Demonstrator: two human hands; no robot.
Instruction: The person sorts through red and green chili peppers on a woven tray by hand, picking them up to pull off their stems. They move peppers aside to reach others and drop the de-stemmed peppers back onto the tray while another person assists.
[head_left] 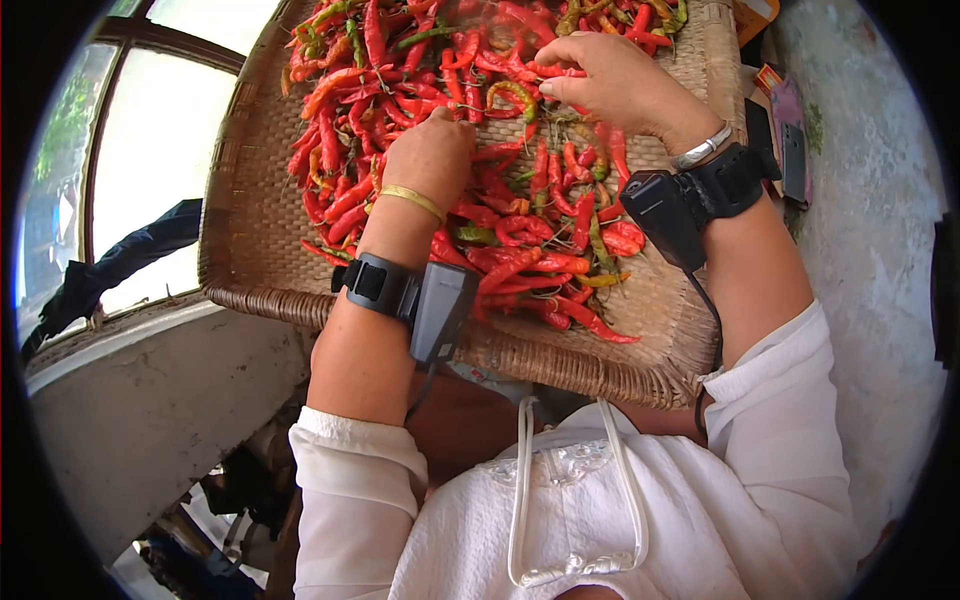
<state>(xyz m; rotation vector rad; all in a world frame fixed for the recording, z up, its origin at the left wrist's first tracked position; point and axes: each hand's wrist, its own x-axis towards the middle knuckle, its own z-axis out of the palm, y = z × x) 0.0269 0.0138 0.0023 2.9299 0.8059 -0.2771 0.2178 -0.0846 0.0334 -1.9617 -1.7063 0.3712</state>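
Note:
Red chili peppers (510, 265), with a few green and yellowish ones among them, fill much of a shallow woven basket (665, 340). Over the middle of the heap is my left hand (430, 155), closed and pointing down. Its fingertips are hidden, so what they hold does not show. My right hand (625, 85) is at the upper right of the heap, thumb and fingers closed around a red chili pepper (556, 71). A curled yellow-green chili (515, 97) lies between the two hands.
A window (150, 150) and a low wall (170, 390) are on the left. At the right, a phone (793, 160) lies beyond the basket's edge, near a pale wall (880, 250). Black devices are strapped to both forearms, with cables running down.

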